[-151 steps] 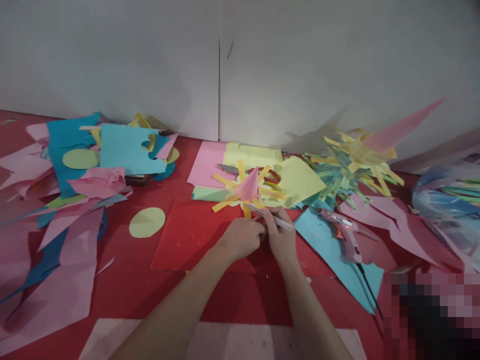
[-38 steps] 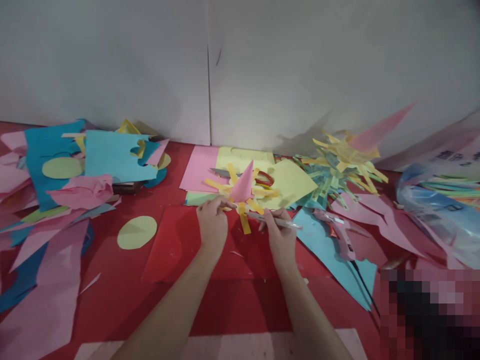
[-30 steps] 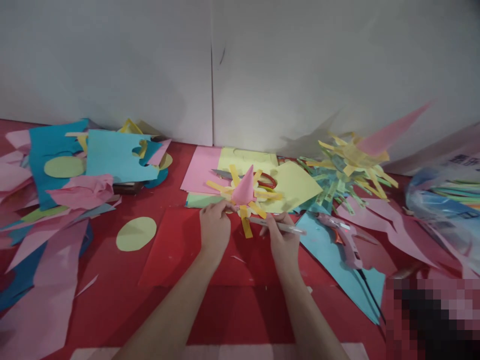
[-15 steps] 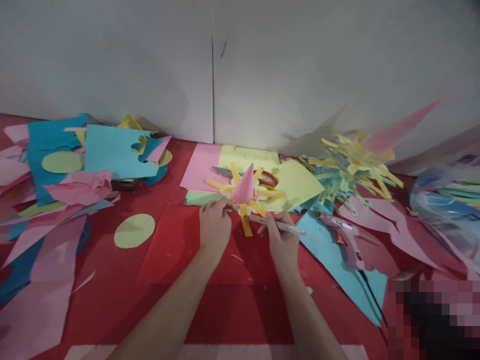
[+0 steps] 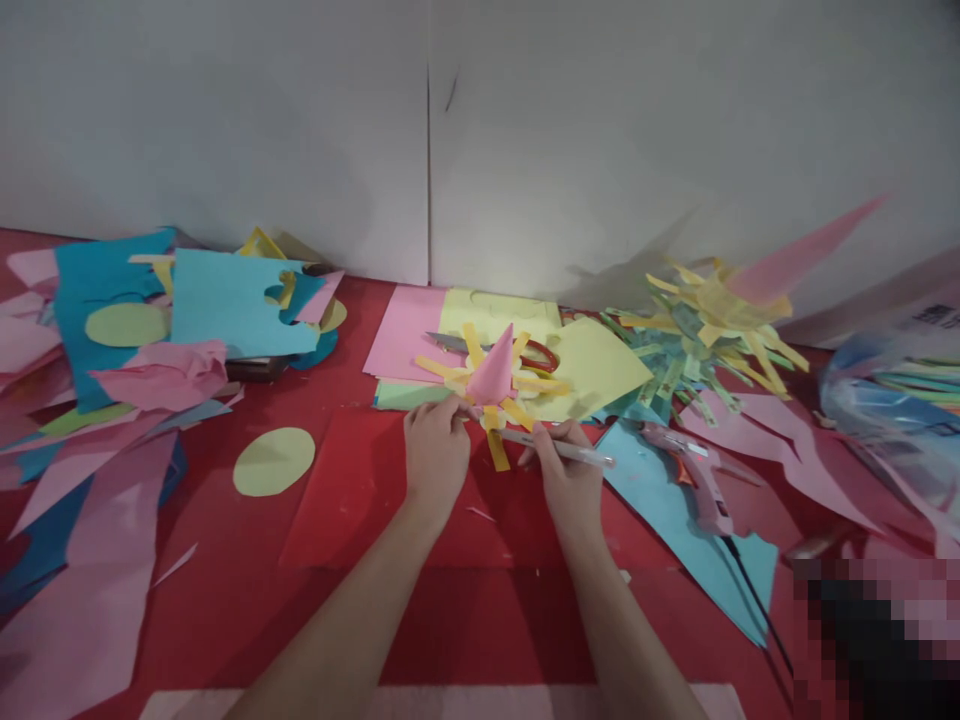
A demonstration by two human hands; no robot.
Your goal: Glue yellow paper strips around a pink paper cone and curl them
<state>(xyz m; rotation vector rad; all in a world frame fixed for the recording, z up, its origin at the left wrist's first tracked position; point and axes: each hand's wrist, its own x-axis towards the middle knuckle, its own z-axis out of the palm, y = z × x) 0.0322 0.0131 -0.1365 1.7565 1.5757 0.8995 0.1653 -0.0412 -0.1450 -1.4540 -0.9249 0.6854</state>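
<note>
A pink paper cone (image 5: pixel 493 375) stands in the middle, with yellow paper strips (image 5: pixel 497 452) fanning out around its base. My left hand (image 5: pixel 437 440) pinches the lower left edge of this cone craft, fingers closed. In my right hand (image 5: pixel 568 468) is a slim white pen (image 5: pixel 589 456), its tip pointing left at the strips by the cone's base. Just behind the cone lie scissors with red handles (image 5: pixel 541 352), partly covered by it. Under my hands lies a red sheet (image 5: pixel 360 490).
At right, a pink glue gun (image 5: pixel 701 475) with a black cord rests on blue paper (image 5: pixel 750 570). A larger cone craft (image 5: pixel 750 300) stands behind it. Paper scraps (image 5: pixel 112 520) heap up at left, near a pale yellow paper circle (image 5: pixel 274 462). A white wall (image 5: pixel 300 120) closes the back.
The whole view has shifted slightly. Both hands keep nearly the same places at the cone, with the pen still at its base.
</note>
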